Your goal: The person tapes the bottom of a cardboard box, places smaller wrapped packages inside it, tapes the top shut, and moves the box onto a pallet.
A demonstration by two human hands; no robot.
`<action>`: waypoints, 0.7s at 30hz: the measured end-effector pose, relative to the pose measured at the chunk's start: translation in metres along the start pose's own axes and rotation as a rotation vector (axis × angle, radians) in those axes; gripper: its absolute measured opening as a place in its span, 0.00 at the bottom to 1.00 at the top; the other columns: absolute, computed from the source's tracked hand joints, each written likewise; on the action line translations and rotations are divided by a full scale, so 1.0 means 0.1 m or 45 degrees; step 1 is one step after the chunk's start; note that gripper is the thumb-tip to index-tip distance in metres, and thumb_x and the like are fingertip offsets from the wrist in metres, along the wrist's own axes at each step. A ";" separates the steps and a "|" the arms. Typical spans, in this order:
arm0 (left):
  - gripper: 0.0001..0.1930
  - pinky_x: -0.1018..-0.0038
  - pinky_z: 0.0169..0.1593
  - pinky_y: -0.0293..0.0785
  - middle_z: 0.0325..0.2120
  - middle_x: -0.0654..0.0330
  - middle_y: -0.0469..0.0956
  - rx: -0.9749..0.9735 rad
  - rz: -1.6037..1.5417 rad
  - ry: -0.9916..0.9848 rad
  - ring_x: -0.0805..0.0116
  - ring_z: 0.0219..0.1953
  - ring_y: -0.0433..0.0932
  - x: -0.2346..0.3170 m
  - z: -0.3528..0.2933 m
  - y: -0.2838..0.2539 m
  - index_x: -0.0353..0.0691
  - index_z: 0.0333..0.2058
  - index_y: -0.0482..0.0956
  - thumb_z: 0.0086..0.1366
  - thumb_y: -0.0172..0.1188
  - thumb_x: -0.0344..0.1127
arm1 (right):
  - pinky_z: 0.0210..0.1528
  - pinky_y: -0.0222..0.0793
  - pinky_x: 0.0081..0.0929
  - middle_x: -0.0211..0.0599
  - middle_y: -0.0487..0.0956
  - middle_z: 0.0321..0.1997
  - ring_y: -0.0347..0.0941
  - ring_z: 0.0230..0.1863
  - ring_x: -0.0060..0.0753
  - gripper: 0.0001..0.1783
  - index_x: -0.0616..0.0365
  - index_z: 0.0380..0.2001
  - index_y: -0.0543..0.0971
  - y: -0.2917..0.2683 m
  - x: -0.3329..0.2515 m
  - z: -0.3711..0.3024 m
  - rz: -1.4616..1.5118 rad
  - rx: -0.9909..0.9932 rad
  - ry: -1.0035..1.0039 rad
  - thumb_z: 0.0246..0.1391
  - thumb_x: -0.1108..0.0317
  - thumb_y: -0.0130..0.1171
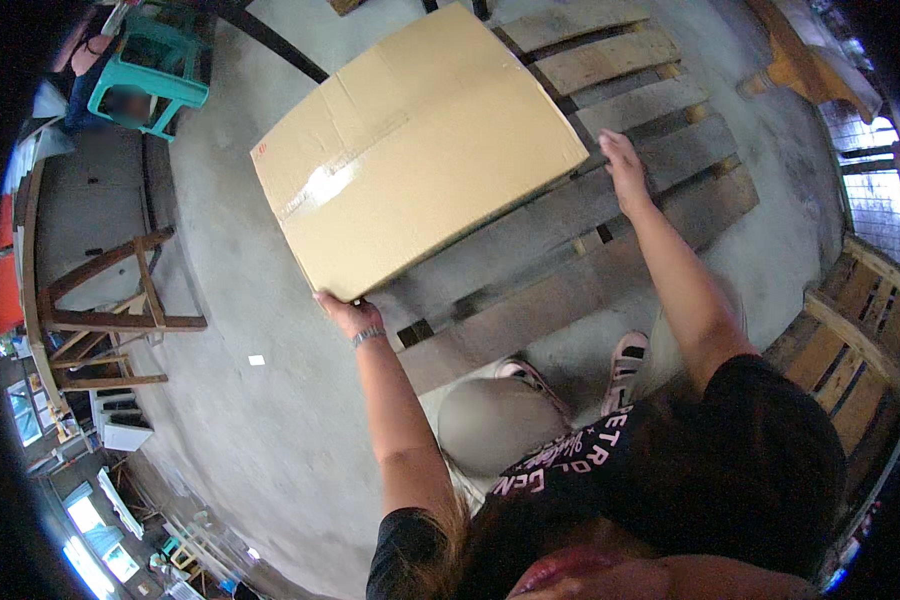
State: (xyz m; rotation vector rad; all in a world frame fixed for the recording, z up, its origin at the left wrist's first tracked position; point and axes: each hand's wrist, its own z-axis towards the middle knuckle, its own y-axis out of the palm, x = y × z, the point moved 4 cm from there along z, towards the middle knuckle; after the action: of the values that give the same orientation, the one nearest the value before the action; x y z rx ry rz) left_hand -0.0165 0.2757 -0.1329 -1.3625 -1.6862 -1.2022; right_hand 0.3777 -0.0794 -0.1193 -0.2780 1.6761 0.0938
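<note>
While my left hand (345, 312) grips the cardboard box (410, 150) near corner, right hand (625, 170) spread flat on pallet (570, 270); lift evenly.

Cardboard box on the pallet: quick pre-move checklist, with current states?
1. Left hand on the cardboard box: ok, fingers at its near corner.
2. Right hand on the box: not ok, it rests on a pallet slat beside the box.
3. Box sealed: ok, tape runs along the top seam.
4. Box fully supported: cannot tell, its left part seems to overhang the pallet edge.
5. Feet placed safely: ok, both shoes are on the concrete floor, off the pallet.
6. Box weight: cannot tell.
</note>
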 end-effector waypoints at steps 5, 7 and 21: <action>0.30 0.60 0.57 0.60 0.55 0.56 0.64 -0.109 -0.071 0.010 0.59 0.55 0.64 0.00 0.18 0.10 0.41 0.57 0.58 0.65 0.40 0.57 | 0.51 0.60 0.21 0.35 0.75 0.44 0.68 0.46 0.25 0.24 0.65 0.49 0.71 0.69 -0.09 0.10 0.403 -0.187 0.078 0.51 0.61 0.56; 0.29 0.60 0.57 0.60 0.55 0.55 0.64 -0.034 -0.074 -0.059 0.58 0.56 0.64 -0.01 0.11 0.17 0.40 0.56 0.59 0.66 0.38 0.56 | 0.49 0.61 0.20 0.35 0.76 0.42 0.69 0.43 0.24 0.22 0.66 0.46 0.73 0.68 0.04 0.06 0.516 -0.041 0.122 0.51 0.63 0.56; 0.31 0.49 0.52 0.64 0.58 0.56 0.60 -0.274 0.139 -0.018 0.53 0.57 0.62 0.11 0.78 0.14 0.48 0.59 0.56 0.64 0.36 0.60 | 0.42 0.65 0.20 0.32 0.78 0.36 0.71 0.38 0.22 0.19 0.64 0.43 0.76 0.98 0.04 0.28 0.343 -0.064 -0.053 0.49 0.63 0.56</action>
State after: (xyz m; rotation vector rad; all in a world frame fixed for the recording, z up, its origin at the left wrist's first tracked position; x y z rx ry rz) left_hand -0.0012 0.3528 -0.1484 -1.5739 -1.5047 -1.3435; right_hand 0.3811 0.0207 -0.1362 -0.0857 1.6636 0.3414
